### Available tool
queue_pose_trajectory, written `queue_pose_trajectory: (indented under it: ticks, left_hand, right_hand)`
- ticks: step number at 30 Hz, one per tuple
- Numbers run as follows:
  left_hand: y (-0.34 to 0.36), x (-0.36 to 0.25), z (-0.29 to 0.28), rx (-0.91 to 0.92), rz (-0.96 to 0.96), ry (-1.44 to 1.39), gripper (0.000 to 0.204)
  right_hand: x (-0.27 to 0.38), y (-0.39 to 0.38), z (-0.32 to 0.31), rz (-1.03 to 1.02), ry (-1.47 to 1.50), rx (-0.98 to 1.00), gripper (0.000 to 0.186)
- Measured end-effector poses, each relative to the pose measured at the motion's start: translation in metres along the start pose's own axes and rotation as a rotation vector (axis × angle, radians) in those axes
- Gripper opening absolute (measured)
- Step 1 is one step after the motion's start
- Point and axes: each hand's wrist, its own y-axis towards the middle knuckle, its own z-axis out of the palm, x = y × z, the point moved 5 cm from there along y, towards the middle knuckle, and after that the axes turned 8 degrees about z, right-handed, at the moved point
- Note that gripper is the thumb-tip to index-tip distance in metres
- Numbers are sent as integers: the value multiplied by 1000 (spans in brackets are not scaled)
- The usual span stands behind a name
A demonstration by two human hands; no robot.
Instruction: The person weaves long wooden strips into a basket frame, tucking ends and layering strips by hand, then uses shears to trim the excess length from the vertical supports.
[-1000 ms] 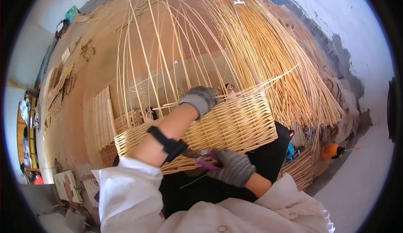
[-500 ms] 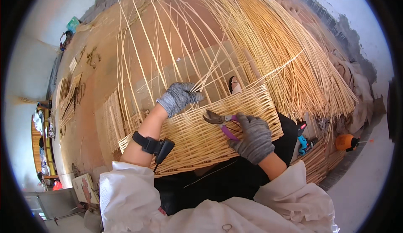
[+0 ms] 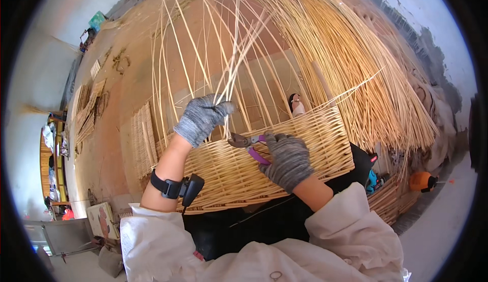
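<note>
A woven wicker panel [image 3: 284, 155] lies across my lap, with long loose willow rods rising from its far edge. My left hand [image 3: 201, 119], in a grey knit glove, is closed round a small bunch of thin rods [image 3: 234, 73] just beyond that edge. In my gloved right hand [image 3: 288, 161] is a pair of pruning shears [image 3: 249, 142] with purple handles. The blades point left and touch or nearly touch the foot of the bunched rods, below my left fingers. Whether the blades enclose a rod I cannot tell.
A big sheaf of willow rods [image 3: 351, 73] spreads over the floor at the right. Near it lie a blue power drill [image 3: 373, 180] and an orange bottle [image 3: 421, 182]. Another woven piece [image 3: 144, 134] rests on the floor at the left. My foot [image 3: 296, 105] shows beyond the panel.
The shears have moved left, up to the base of the bunched rods. My left hand has shifted slightly left, and the held rods now stand more upright.
</note>
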Motion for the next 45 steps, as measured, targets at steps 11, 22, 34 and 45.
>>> queue_pose_trajectory:
  ticks: [11, 22, 34, 45]
  left_hand:
    - [73, -34, 157, 373, 158, 406, 42]
    - [98, -40, 165, 442, -68, 512, 49]
    - [66, -42, 85, 40, -58, -294, 28]
    - [66, -64, 93, -54, -109, -170, 26]
  right_hand:
    - [-40, -62, -34, 190, 345, 309, 55]
    - [-137, -50, -82, 492, -61, 56, 59]
    - [-103, -23, -51, 216, 63, 136, 64]
    - [-128, -43, -59, 381, 598, 152, 42]
